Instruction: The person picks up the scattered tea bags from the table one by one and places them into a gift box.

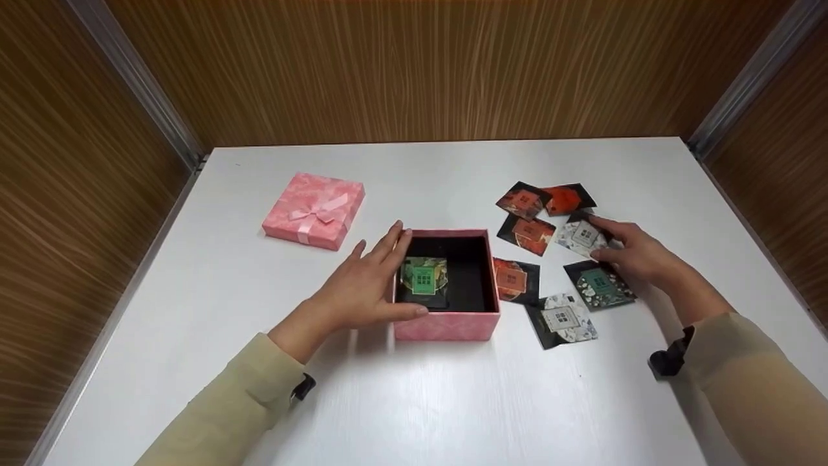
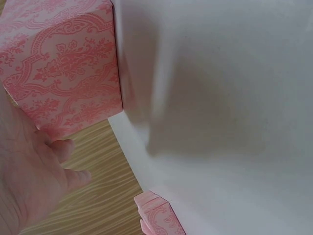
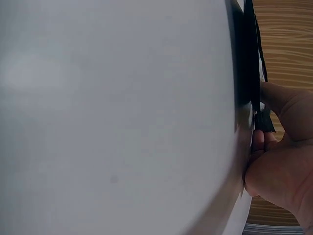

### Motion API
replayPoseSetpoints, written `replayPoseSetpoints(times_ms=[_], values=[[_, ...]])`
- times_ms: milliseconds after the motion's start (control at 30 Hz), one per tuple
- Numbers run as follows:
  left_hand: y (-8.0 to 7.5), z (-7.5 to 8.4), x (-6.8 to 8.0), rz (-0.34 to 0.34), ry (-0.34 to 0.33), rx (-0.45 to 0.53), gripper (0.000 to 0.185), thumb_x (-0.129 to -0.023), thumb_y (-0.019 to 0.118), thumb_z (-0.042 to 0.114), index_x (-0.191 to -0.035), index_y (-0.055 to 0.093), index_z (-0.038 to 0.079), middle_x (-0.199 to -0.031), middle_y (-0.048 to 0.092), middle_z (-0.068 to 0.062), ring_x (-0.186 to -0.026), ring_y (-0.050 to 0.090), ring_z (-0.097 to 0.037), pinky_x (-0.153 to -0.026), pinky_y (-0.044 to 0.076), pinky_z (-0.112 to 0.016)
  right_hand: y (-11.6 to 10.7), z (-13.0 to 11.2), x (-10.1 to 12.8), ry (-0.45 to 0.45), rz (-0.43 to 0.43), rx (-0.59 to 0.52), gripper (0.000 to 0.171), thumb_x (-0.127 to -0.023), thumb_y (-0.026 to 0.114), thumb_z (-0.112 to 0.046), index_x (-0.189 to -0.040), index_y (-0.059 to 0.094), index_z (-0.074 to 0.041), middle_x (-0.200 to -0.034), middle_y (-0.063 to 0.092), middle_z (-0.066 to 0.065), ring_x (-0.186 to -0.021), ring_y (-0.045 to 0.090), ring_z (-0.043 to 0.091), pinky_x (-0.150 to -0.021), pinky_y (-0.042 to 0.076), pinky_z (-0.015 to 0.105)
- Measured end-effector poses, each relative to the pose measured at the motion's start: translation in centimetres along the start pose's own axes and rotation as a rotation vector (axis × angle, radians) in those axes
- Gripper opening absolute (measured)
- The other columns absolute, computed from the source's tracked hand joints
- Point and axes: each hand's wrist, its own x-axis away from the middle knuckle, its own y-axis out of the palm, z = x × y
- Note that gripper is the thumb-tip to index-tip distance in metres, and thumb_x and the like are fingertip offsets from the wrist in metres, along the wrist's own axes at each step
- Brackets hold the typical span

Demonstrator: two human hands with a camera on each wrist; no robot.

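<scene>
My left hand (image 1: 369,285) rests along the left side of an open pink box (image 1: 446,328), fingers stretched over its rim and thumb across the front corner. The left wrist view shows the box's patterned wall (image 2: 73,68) beside the palm. Inside the black-lined box lies a green sachet (image 1: 424,276). On the right, my right hand (image 1: 640,252) pinches a white floral sachet (image 1: 580,234) between thumb and fingers. Just below that hand lies a dark green floral sachet (image 1: 598,285). Seen from the right wrist, the fingers (image 3: 264,139) are partly hidden by the thumb side.
A pink lid with a bow (image 1: 315,210) lies at the back left of the white table (image 1: 440,401). Several red-and-black sachets (image 1: 527,233) are scattered right of the box, with another white floral sachet (image 1: 563,319) nearer the front. Wood-grain panels (image 1: 420,71) enclose the table.
</scene>
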Motion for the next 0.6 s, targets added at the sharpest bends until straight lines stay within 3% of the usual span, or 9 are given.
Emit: replayPoseSetpoints(times_ms=[267,400,500,600], values=[[0.01,0.01,-0.08,0.003,0.004,-0.009,0.126,-0.087,0.051,0.089,-0.171,-0.002,0.012,-0.178,-0.003,-0.009,-0.161,0.019,-0.024,-0.129,0.013,-0.057,-0.06,0.09,0.19,-0.003,0.018,-0.02,0.077,-0.107,0.063,-0.015,-0.171,0.02,-0.016,-0.167,0.021,0.036,-0.149,0.024,0.052,-0.119,0.022,0.069],[0.01,0.0,-0.02,0.001,0.0,-0.007,0.126,-0.087,0.051,0.09,-0.171,-0.002,0.013,-0.178,-0.003,-0.008,-0.161,0.021,-0.025,-0.129,0.012,-0.056,0.02,0.14,0.27,-0.004,0.041,-0.016,0.077,-0.106,0.065,-0.015,-0.171,0.023,-0.019,-0.146,0.038,0.032,-0.129,0.035,0.045,-0.107,0.031,0.059],[0.03,-0.01,-0.01,0.001,0.001,-0.01,0.127,-0.086,0.05,0.091,-0.171,-0.002,0.012,-0.179,-0.002,-0.009,-0.16,0.022,-0.026,-0.129,0.012,-0.056,0.14,0.2,0.31,-0.006,0.066,-0.009,0.077,-0.105,0.066,-0.013,-0.171,0.026,-0.019,-0.129,0.042,0.025,-0.117,0.038,0.04,-0.096,0.033,0.049],[0.06,-0.05,-0.09,-0.002,0.002,-0.015,0.127,-0.086,0.05,0.091,-0.171,-0.002,0.013,-0.179,-0.001,-0.01,-0.16,0.023,-0.026,-0.129,0.012,-0.057,0.38,0.08,0.38,0.006,0.101,-0.021,0.079,-0.103,0.068,-0.009,-0.17,0.027,-0.015,-0.13,0.045,0.027,-0.115,0.041,0.039,-0.094,0.035,0.047]])
